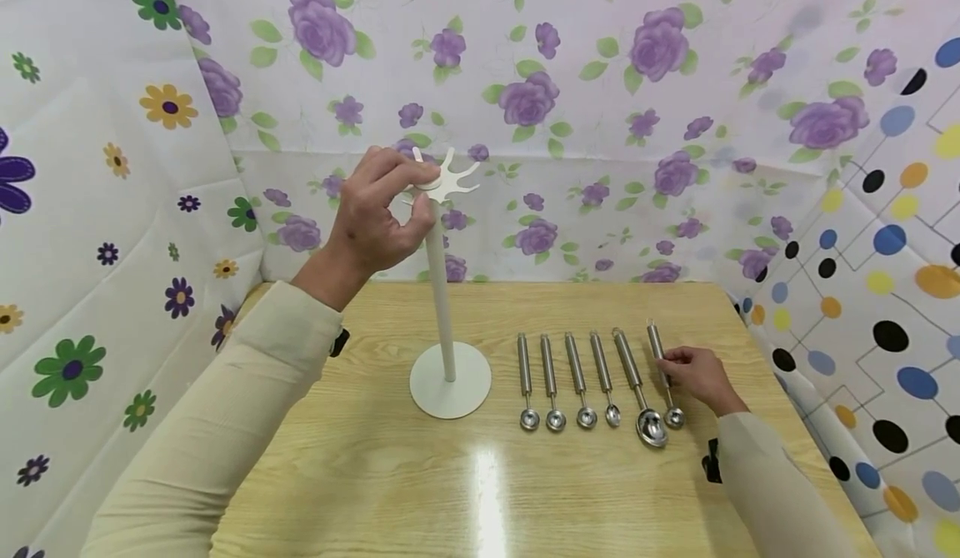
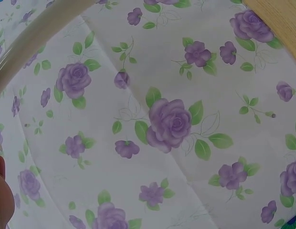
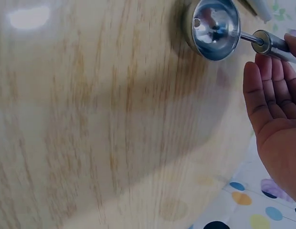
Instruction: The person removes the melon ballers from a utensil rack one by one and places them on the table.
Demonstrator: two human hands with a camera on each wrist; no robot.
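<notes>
My left hand [image 1: 382, 208] pinches the top of a white utensil stand [image 1: 440, 291], beside its ring of hooks [image 1: 456, 179]. The stand is upright on a round base [image 1: 435, 404]; in the left wrist view its pole [image 2: 43, 33] crosses the upper left corner. At the right end of a row of metal scoops, my right hand [image 1: 701, 377] pinches the handle of a melon baller [image 1: 654, 340]. In the right wrist view, its round bowl [image 3: 216, 28] shows a small hole, and my right hand [image 3: 277, 109] has the thumb and fingertips at the handle.
Several other steel scoops lie side by side, handles pointing away, between the stand and my right hand. The nearest is a larger oval scoop [image 1: 651, 429]; a small oval one [image 1: 612, 415] lies left of it. Patterned cloth [image 1: 585, 125] encloses the wooden table [image 1: 360, 475] on three sides.
</notes>
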